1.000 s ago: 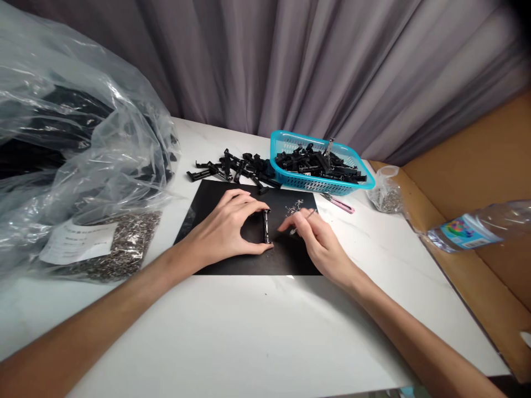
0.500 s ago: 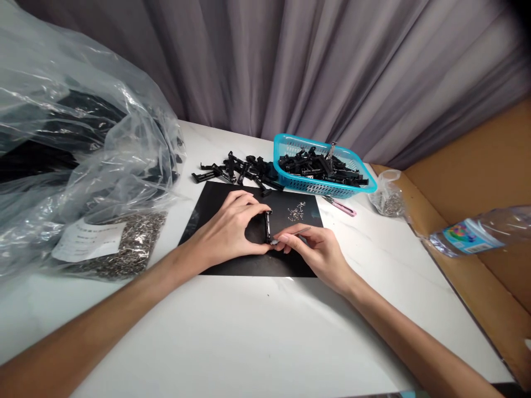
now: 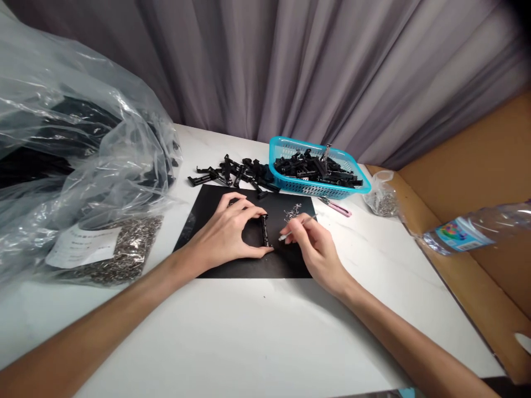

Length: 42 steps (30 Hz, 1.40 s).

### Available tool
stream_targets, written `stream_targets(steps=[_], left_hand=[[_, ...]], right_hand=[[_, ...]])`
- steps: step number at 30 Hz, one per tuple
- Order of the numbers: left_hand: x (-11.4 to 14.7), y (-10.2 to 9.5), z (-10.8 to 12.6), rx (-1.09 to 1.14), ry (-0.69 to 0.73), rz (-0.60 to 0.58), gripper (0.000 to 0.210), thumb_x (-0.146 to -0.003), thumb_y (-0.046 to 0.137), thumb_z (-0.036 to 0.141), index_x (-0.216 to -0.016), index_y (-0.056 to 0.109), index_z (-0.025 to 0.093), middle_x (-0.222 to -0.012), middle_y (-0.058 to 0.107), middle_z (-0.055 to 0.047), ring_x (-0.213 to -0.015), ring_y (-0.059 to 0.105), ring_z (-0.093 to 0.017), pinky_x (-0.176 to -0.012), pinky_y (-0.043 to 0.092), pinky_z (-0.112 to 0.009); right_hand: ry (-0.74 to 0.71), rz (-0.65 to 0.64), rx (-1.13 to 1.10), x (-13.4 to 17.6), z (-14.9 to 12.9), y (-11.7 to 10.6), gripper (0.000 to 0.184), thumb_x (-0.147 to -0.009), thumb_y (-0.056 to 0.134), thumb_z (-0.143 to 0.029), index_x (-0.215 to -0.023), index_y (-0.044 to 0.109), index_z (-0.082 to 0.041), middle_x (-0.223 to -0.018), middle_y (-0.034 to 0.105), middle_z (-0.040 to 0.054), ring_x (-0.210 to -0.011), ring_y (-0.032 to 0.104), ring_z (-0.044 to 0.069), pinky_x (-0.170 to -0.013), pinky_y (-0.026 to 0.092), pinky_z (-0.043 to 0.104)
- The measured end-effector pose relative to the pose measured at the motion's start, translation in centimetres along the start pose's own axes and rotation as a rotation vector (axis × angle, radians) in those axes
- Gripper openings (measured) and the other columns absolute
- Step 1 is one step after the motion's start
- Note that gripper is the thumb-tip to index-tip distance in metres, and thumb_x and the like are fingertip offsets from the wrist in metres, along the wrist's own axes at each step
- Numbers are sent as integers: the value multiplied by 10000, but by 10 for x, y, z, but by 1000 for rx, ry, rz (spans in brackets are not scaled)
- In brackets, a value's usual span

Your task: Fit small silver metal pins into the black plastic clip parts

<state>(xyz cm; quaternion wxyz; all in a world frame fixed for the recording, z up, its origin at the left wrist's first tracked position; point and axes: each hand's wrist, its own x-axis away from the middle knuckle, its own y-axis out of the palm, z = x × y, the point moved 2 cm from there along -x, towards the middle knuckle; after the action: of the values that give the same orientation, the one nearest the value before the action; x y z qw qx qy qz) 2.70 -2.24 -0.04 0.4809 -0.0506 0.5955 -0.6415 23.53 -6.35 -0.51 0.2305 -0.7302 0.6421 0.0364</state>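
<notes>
My left hand [image 3: 230, 229] pinches a narrow black plastic bracket [image 3: 265, 231] by its two ends, thumb below and fingers above, over a black mat [image 3: 244, 268]. To the right, my right hand [image 3: 313, 243] grips a thin pen-like tool [image 3: 283, 237] with a pale tip; its exact kind is unclear. The tip points toward the bracket's lower end, a short gap away. Beyond the right fingers lies a loose scatter of tiny shiny metal pins [image 3: 292, 211] on the mat.
Black plastic parts [image 3: 243, 172] lie behind the mat, beside a blue basket [image 3: 354, 190] full of similar ones. A pink-handled cutter [image 3: 339, 208], a small bag [image 3: 384, 202] and a bottle [image 3: 460, 235] are at right. Bags of metal pieces [image 3: 128, 251] and black parts [image 3: 83, 124] fill the left.
My right hand has drawn back from the bracket's lower end, taking the tool tip a little up and to the right. My left hand keeps its hold. The whole view has shifted slightly.
</notes>
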Motion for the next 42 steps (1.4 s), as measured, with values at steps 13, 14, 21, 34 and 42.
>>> stream_targets(steps=[13,14,21,34,42], left_hand=[[-3,-8,13,-144,76,86,628,-816,813,454,-1324,593,157,-1280,701,-130,-1203,611,-326,-1112,413,-481],[-4,-10,9,-151,65,85,732,-813,801,537,-1381,555,146,-1335,675,-151,-1237,599,-338,-1129,399,-497],[-5,-34,-52,-349,-278,168,443,-1012,519,475,-1283,642,147,-1255,677,-172,-1206,589,-373,-1059,439,-536],[6,-31,-67,-545,-238,41,517,-1011,369,176,-1483,579,205,-1301,600,-229,-1189,576,-386,-986,501,-543],[5,-25,-73,-417,-211,76,442,-1004,389,196,-1344,671,184,-1171,658,-201,-1134,611,-374,-987,493,-530]], right_hand=[[110,-131,148,-3,5,18,295,-1011,592,-439,-1173,659,-202,-885,717,24,-821,639,186,-745,483,296],[104,-103,152,-5,6,16,294,-1004,596,-440,-1150,666,-194,-864,713,25,-809,638,188,-737,484,296],[-209,152,622,-64,-5,-30,243,-987,600,-383,-1097,674,-179,-808,693,50,-879,633,256,-822,483,363],[-348,-76,869,-49,-2,4,343,-1110,351,-287,-1037,671,-190,-953,650,102,-919,624,246,-828,523,355],[-365,-327,841,-24,-1,32,460,-1081,474,-392,-1502,538,-218,-1262,601,150,-1086,633,284,-955,568,468]])
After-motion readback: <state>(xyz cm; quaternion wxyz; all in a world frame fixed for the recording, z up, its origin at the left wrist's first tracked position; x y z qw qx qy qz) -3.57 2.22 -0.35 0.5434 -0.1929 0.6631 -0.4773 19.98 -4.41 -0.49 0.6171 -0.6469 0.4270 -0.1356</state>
